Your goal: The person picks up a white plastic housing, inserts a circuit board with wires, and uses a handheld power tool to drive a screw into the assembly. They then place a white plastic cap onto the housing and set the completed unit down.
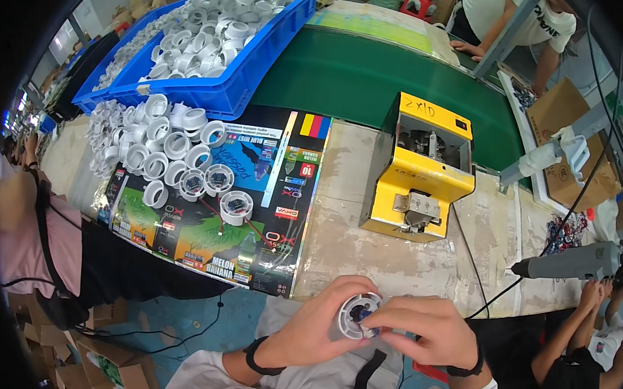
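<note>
White ring (pixel 344 321) in left hand (pixel 317 326), fingers curled round it, short of the worktop (pixel 344 197). Right hand (pixel 438 330) nearly closed at its dark insert (pixel 359 312); can't tell if pinched. Probably fitting the insert; next move calls for steady ring, light touch. Filled rings (pixel 236 207) left of yellow machine (pixel 428 175).

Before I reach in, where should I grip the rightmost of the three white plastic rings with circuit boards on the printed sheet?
Pinch the outer wall of the rightmost white ring, probably from its right: it sits with its open face up, baring the circuit board, and the two other filled rings sit close to its left. Avoid the thin red wire beside it.
</note>
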Tool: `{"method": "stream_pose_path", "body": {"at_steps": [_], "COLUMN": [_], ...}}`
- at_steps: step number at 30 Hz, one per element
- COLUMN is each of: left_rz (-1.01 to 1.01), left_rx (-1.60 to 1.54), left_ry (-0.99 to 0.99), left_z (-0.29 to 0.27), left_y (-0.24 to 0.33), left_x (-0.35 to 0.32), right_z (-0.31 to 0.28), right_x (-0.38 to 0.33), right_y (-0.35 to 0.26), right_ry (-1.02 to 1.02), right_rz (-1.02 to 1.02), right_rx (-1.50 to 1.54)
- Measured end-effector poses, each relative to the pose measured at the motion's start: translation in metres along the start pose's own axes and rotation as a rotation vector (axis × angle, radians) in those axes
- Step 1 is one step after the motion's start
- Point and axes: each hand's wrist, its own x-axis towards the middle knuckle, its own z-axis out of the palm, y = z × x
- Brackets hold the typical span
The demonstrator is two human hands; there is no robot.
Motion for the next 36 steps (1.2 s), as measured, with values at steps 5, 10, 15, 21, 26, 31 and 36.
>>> {"method": "stream_pose_path", "body": {"at_steps": [5, 10, 15, 21, 26, 31, 36], "left_rz": [0.048, 0.055, 0.143, 0.236, 0.346, 0.368, 0.487], "left_rx": [-0.005, 0.136, 0.162, 0.065, 0.250, 0.330, 0.434], "left_ry": [0.042, 0.037, 0.131, 0.196, 0.247, 0.247, 0.235], "left_z": [0.002, 0.001, 0.003, 0.005, 0.004, 0.003, 0.002], "left_y": [0.000, 0.009, 0.002, -0.005, -0.004, -0.002, -0.009], "left_x": [-0.002, -0.001, -0.008, -0.006, 0.001, 0.002, 0.003], "right_z": [-0.003, 0.010, 0.015, 0.020, 0.021, 0.020, 0.018], "right_x": [0.003, 0.002, 0.004, 0.001, -0.002, -0.003, -0.003], "right_y": [0.004, 0.005, 0.006, 0.009, 0.010, 0.010, 0.007], "right_ry": [-0.003, -0.045, 0.133, 0.189, 0.200, 0.190, 0.131], "right_rz": [-0.139, -0.133, -0.244, -0.079, -0.005, 0.000, 0.003], "right_rx": [-0.225, -0.352, -0.351, -0.220, -0.106, -0.106, -0.150]}}
